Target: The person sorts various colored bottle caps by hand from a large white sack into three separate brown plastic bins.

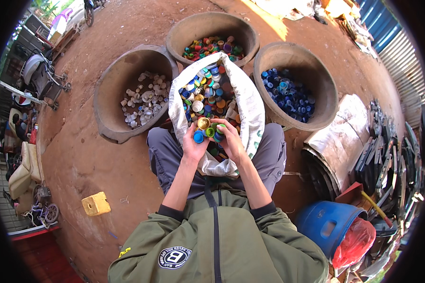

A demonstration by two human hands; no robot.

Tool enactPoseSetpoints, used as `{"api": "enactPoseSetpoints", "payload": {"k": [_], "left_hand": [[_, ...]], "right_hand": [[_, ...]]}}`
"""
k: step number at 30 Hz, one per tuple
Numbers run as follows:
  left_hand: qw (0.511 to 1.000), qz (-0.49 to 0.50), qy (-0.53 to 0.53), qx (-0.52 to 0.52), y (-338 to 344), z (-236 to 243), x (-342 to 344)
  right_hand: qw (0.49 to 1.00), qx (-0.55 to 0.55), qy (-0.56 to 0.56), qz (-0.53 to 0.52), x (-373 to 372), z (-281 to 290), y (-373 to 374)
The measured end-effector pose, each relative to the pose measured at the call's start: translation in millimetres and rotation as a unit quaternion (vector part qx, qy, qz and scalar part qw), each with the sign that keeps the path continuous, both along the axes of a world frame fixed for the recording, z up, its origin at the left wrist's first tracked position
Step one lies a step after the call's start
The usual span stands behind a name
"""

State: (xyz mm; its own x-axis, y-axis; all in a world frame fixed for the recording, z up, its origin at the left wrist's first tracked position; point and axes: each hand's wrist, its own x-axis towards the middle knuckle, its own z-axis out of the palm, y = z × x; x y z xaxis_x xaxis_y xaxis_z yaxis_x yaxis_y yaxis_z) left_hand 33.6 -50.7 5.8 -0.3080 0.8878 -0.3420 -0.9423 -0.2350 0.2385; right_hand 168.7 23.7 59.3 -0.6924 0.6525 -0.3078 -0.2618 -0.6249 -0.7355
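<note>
A white woven sack (251, 111) stands between my knees with its mouth spread wide. Inside it lie mixed bottle caps (212, 96) in blue, white, orange, yellow and green. Over the near part of the mouth, my left hand (193, 147) is curled round a few caps, among them a blue bottle cap (199, 137) and a gold-yellow cap (203, 123). Close beside it, my right hand (232, 143) has its fingers closed on green bottle caps (220, 129). Another green cap (210, 132) sits between the two hands; which one bears it I cannot tell.
Three wide brown tubs surround the sack: the left tub (109, 94) holds white caps, the far tub (186, 34) mixed colours, the right tub (323, 85) blue ones. A yellow block (96, 204) lies left on the dirt floor. A blue barrel (318, 226) lies at right near stacked scrap.
</note>
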Motion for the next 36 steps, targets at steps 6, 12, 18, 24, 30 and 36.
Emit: {"api": "enactPoseSetpoints", "payload": {"k": [6, 12, 18, 24, 30, 36], "left_hand": [[1.0, -0.016, 0.02, 0.003, -3, 3, 2], [0.999, -0.034, 0.009, -0.004, -6, 9, 0], [0.997, -0.049, 0.022, -0.05, -7, 9, 1], [0.998, -0.029, -0.051, 0.014, 1, 9, 13], [0.998, 0.004, -0.055, 0.012, 6, -2, 19], [0.995, 0.036, -0.091, 0.021, 9, -18, 15]], "right_hand": [[1.0, 0.001, 0.003, 0.015, 8, 3, -1], [0.998, -0.03, 0.056, -0.004, 10, 5, -3], [0.992, -0.086, 0.086, -0.034, 6, 2, -7], [0.995, 0.085, 0.045, -0.001, 1, 4, -11], [0.948, 0.311, -0.05, 0.041, -4, 10, -17], [0.9, 0.428, -0.084, -0.006, -7, 3, -21]]}}
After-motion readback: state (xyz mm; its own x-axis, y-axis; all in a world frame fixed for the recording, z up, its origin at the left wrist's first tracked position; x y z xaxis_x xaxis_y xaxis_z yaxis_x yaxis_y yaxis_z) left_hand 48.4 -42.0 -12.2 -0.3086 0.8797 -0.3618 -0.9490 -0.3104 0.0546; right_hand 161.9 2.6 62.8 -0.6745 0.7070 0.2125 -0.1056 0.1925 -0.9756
